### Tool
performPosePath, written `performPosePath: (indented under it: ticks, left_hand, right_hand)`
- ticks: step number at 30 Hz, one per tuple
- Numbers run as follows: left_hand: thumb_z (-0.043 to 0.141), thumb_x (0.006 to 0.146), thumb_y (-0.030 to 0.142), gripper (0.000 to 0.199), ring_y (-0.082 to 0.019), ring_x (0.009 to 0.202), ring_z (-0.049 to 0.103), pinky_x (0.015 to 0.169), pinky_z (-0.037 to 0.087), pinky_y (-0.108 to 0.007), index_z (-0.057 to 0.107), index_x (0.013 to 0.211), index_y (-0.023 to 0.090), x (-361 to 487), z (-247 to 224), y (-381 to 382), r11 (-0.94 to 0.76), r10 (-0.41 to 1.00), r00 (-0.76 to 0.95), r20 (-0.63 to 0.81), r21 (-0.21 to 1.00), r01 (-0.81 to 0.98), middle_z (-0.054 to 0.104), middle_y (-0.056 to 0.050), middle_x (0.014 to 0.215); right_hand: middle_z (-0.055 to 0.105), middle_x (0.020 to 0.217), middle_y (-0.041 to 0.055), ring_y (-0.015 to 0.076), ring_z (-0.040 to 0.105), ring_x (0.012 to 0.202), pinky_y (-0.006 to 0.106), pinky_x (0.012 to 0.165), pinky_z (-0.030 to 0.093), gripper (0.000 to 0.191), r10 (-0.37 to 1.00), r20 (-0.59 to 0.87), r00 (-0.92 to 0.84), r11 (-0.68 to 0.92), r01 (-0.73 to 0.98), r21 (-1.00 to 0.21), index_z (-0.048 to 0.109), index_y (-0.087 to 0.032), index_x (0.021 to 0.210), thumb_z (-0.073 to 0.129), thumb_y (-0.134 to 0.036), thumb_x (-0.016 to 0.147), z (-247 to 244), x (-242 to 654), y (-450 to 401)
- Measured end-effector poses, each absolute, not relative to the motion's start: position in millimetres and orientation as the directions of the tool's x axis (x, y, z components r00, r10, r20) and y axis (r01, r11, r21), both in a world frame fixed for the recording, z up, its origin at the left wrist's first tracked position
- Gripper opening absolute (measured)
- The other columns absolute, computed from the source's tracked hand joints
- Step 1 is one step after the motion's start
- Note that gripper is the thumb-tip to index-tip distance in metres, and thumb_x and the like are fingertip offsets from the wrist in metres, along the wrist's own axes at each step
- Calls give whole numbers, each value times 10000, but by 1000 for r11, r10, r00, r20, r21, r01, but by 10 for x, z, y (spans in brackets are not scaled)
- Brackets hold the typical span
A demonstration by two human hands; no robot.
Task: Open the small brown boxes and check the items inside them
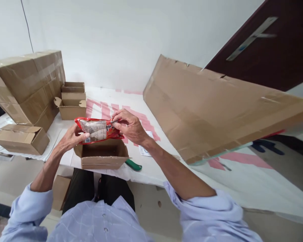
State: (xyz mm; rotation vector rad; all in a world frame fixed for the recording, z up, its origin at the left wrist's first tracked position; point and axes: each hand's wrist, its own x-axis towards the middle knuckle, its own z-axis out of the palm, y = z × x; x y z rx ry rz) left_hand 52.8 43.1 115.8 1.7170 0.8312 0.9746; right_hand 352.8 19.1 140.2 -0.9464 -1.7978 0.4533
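Well back from the left fingers [84, 137], a left sleeve [31, 208] of pale lavender-blue cloth is rolled into a thick, bunched cuff; the right sleeve [209, 215], far behind the right fingers [121, 116], matches it, with broad, loose folds; both forearms [176, 169] are bare from cuff to fingers; a shirt [88, 223] of the same cloth, crossed by thin white lines in a wide check, has two small round buttons [104, 215] in a row leading away from the fingers; dark, nearly black trousers [116, 188] show between shirt and fingers.
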Motion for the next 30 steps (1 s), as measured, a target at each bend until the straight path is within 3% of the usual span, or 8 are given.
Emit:
performPosePath:
  ticks: [4, 6, 8, 13, 19, 23, 27, 30]
  left_hand:
    - [914, 755, 659, 620, -269, 886, 771, 788, 623, -351, 792, 1103, 161, 666, 1224, 569, -225, 879, 412, 241, 970, -86, 822, -99, 998]
    - [934, 746, 639, 601, -237, 842, 766, 778, 622, -337, 793, 1102, 175, 685, 1261, 640, -235, 893, 344, 288, 954, -188, 819, -74, 972]
    - [952, 747, 598, 588, -229, 885, 774, 829, 630, -340, 791, 1147, 198, 697, 1319, 716, -269, 889, 302, 345, 926, -266, 823, -60, 1018]
    - [954, 754, 588, 577, -210, 876, 766, 847, 624, -333, 805, 1137, 183, 745, 1423, 969, -289, 898, 247, 364, 912, -292, 822, -60, 999]
    - [1014, 601, 627, 655, -170, 696, 698, 656, 563, -282, 800, 982, 140, 801, 1197, 1419, -196, 955, 178, 239, 953, -230, 793, -44, 829]
    - [978, 731, 560, 521, -152, 692, 682, 685, 581, -283, 766, 926, 125, 856, 850, 1662, -84, 981, 160, 112, 981, -172, 758, -32, 796]
    - [752, 1017, 431, 340, -204, 946, 738, 845, 649, -383, 720, 1188, 138, 886, 468, 1789, 42, 989, 147, -30, 996, -83, 753, -79, 1128]
    - [713, 1045, 413, 401, -265, 1151, 720, 967, 646, -477, 665, 1363, 172, 877, 243, 1810, 109, 982, 160, -102, 994, -32, 695, -115, 1355]
  right_hand:
    - [705, 1239, 67, 236, 693, 1129, 376, 936, 630, 467, 842, 540, 18, 524, 215, -824, 656, -277, 1147, 820, -597, 849, 1368, 3470, 325]
    - [717, 1317, 83, 257, 708, 1184, 376, 941, 646, 730, 890, 452, 54, 447, 83, -891, 624, -293, 1290, 889, -703, 748, 1338, 3482, 409]
    - [749, 1324, 100, 288, 731, 1188, 392, 910, 672, 834, 931, 366, 3, 366, -22, -931, 657, -281, 1315, 916, -758, 683, 1317, 3500, 488]
    - [833, 1084, 69, 281, 800, 986, 434, 813, 715, 664, 953, 286, -97, 273, -129, -953, 797, -239, 1187, 900, -727, 748, 1297, 3504, 687]
    - [845, 1010, 74, 238, 796, 974, 419, 971, 663, 387, 979, 175, -105, 151, -207, -967, 785, -189, 957, 897, -535, 825, 1140, 3552, 1092]
    - [819, 855, 61, 205, 773, 807, 378, 865, 661, 282, 990, 20, -143, 0, -143, -990, 742, -184, 880, 882, -428, 851, 897, 3611, 1305]
    - [747, 694, 36, 177, 704, 668, 325, 733, 626, 314, 987, -49, -150, -61, -75, -995, 700, -171, 793, 874, -428, 841, 599, 3614, 1395]
    - [695, 626, 18, 171, 658, 627, 303, 673, 584, 373, 987, -68, -142, -71, -15, -997, 667, -177, 739, 863, -479, 836, 403, 3616, 1381]
